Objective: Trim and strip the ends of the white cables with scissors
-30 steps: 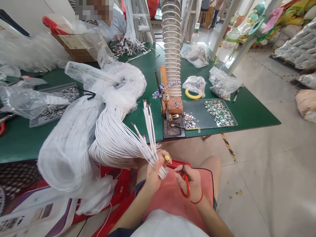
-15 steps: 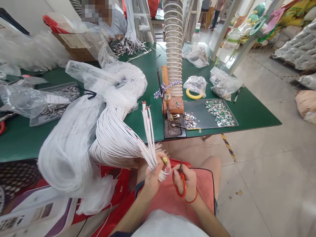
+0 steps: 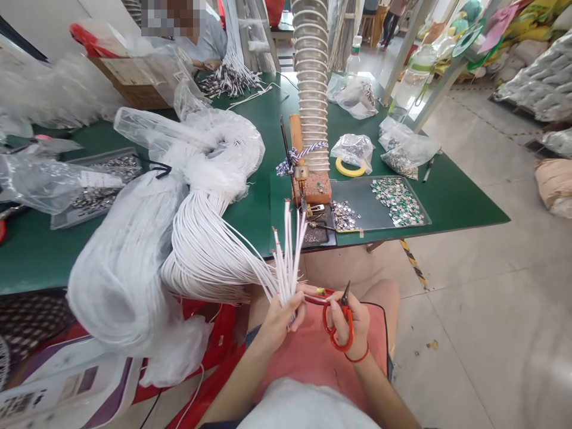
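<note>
My left hand [image 3: 279, 319] is closed around a bunch of white cables [image 3: 288, 265] with reddish tips, which fan upward over my lap. A finger of that hand reaches right and has something yellow wrapped on it. Red-handled scissors [image 3: 345, 294] rest in my closed right hand [image 3: 355, 325], blades pointing up. The thumb and finger of this hand also pinch near the end of one white strand [image 3: 316, 297] stretched between both hands. To the left, a thick bundle of white cables [image 3: 201, 250] hangs over the table edge, partly in clear plastic [image 3: 125, 268].
A soldering stand with a brick [image 3: 318, 187] sits beneath a ribbed hose [image 3: 311, 77]. Right of it, a tray [image 3: 357, 199] carries small green and silver parts. Bagged parts [image 3: 406, 149], yellow tape [image 3: 350, 168] and a left-hand tray [image 3: 67, 220] share the green table [image 3: 465, 205]. Another person sits across.
The cables in my left hand have swung right and stand more upright. My right hand has moved right with the scissors, and a strand now stretches between my hands.
</note>
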The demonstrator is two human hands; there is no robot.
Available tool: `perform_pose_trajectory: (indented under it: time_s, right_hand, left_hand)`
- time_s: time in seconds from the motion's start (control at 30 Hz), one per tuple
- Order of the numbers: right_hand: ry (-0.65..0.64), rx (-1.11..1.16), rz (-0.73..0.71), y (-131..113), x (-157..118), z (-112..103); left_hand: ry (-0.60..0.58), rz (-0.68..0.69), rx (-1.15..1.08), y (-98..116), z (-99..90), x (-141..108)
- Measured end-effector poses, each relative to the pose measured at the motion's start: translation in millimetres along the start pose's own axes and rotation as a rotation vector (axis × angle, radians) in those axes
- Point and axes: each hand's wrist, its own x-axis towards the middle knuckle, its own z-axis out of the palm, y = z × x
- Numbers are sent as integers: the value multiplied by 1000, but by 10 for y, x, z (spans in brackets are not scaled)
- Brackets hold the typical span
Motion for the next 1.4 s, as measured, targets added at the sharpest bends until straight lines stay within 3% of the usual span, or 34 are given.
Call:
perform_pose_trajectory:
  time_s: [0.1,0.5,0.77,1.0,1.2,1.4]
  right_hand:
    - [6,-46,-3,-11,-6,-6]
    - [-81,-90,-28,-13,-133,-72]
    - [-63,3,39,55,-185,-110]
    - [-44,42,42,31,-165,-118]
    - [-71,36,41,47,-201,-115]
    - [-53,56,49,26,-214,-109]
  left_hand:
    - [-66,-54,83,-46,55,32]
    - [-67,-41,246,-320,42,-35]
    - [96,78,60,-162,74,-66]
    - [-47,27,-159,122,-11,-182]
    - [-35,50,-170,200,67,-197]
    - [-21,3,-174,196,20,-202]
